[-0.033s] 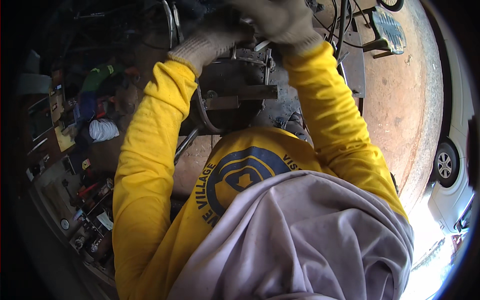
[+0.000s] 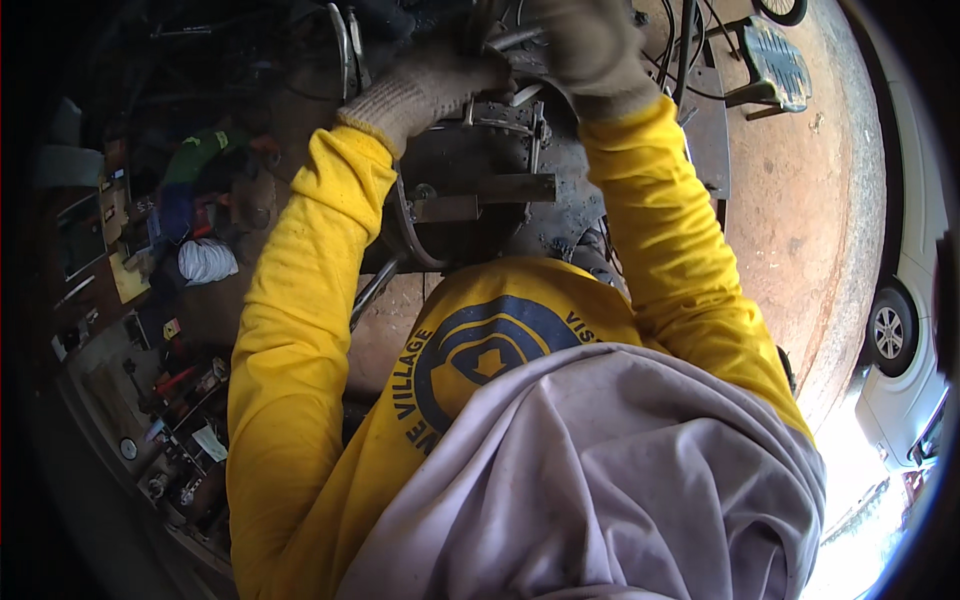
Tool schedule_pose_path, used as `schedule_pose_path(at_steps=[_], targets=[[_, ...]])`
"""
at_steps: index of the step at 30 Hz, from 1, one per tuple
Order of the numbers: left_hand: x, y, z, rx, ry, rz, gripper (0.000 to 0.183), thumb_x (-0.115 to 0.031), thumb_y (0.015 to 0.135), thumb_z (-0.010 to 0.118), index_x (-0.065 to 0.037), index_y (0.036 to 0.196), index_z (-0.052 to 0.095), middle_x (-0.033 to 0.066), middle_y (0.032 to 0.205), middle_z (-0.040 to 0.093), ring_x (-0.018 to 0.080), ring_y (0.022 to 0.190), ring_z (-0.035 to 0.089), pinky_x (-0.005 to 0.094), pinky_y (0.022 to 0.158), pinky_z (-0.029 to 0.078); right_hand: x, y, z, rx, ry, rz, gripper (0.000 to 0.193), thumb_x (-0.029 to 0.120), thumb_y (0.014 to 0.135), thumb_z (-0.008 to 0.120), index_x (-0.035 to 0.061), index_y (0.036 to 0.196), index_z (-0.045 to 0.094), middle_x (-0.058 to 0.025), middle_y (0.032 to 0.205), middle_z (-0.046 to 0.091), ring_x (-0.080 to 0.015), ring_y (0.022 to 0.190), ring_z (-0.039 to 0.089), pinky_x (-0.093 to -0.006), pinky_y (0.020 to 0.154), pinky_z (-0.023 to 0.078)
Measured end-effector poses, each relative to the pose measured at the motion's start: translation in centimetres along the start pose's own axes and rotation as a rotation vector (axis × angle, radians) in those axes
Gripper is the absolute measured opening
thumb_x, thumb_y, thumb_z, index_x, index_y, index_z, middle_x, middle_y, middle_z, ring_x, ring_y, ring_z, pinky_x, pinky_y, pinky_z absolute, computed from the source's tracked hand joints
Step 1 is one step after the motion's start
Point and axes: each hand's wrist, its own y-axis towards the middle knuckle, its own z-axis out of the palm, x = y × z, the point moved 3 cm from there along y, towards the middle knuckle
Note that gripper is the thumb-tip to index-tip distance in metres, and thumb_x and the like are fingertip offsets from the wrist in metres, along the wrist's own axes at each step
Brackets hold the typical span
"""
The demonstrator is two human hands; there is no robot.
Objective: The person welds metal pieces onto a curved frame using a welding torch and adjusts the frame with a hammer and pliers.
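Observation:
My left hand (image 2: 430,88), in a brown knit glove, is at the top of the view over a dark metal frame. Its fingers curl closed around a dark piece that I cannot make out. My right hand (image 2: 590,50), gloved alike, is close by on the right and smeared by motion, so its fingers do not show. A short grey metal bar (image 2: 516,39) lies between the two hands. Below them a curved metal band (image 2: 490,122) spans a dark, round metal part. A flat metal bar (image 2: 510,187) crosses nearer to me.
Two thin upright metal strips (image 2: 347,50) stand left of my left hand. Cables (image 2: 690,50) hang right of my right hand. Farther right are a worn plastic stool (image 2: 775,65) and a parked white car (image 2: 910,350). Tools and parts crowd the shelves (image 2: 190,430) at left, near a white bundle (image 2: 207,260).
My right hand has moved a little toward me and to the right, away from the left one. The grey bar between them now shows. My left hand has hardly moved.

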Motion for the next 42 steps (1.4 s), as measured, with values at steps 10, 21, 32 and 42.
schedule_pose_path(at_steps=[10, 21, 32, 42], targets=[[1.4, -0.5, 0.3, 0.089, 0.072, 0.116, 0.021, -0.024, 0.088, 0.073, -0.004, 0.092, 0.075, 0.005, 0.081, 0.066, 0.0137, 0.079, 0.063, 0.0274, 0.069, 0.051, -2.1, 2.7, -4.5, 0.26, 0.072, 0.619, 0.041, 0.029, 0.105, 0.057, -0.0009, 0.133, 0.061, -0.005, 0.109, 0.069, -0.0126, 0.094, 0.062, -0.0256, 0.085, 0.051], [0.6, -0.3, 0.4, 0.255, 0.326, 0.164, 0.021, -0.031, 0.094, 0.057, -0.021, 0.106, 0.071, 0.0076, 0.091, 0.067, 0.021, 0.095, 0.066, 0.0339, 0.079, 0.054, -1.8, 2.5, -4.4, 0.236, 0.076, 0.693, 0.041, 0.032, 0.1, 0.066, -0.0013, 0.123, 0.067, -0.0066, 0.108, 0.072, -0.0141, 0.096, 0.063, -0.03, 0.086, 0.052], [1.0, -0.5, 0.5, 0.108, 0.595, 0.284, 0.021, -0.025, 0.091, 0.074, -0.016, 0.111, 0.077, 0.0083, 0.116, 0.069, 0.0168, 0.112, 0.061, 0.0302, 0.098, 0.053, -1.8, 2.5, -3.2, 0.216, 0.107, 0.647, 0.037, 0.03, 0.1, 0.066, -0.0003, 0.121, 0.069, -0.0057, 0.107, 0.072, -0.0142, 0.095, 0.064, -0.0306, 0.085, 0.053], [1.8, -0.6, 0.5, 0.036, 0.579, 0.333, 0.03, -0.024, 0.096, 0.065, -0.028, 0.125, 0.07, 0.0082, 0.128, 0.065, 0.029, 0.142, 0.044, 0.04, 0.116, 0.042, -3.4, 1.7, -2.8, 0.141, 0.139, 0.779, 0.042, 0.034, 0.101, 0.064, -0.0002, 0.125, 0.066, -0.0084, 0.115, 0.071, -0.0165, 0.101, 0.065, -0.0316, 0.089, 0.052]])
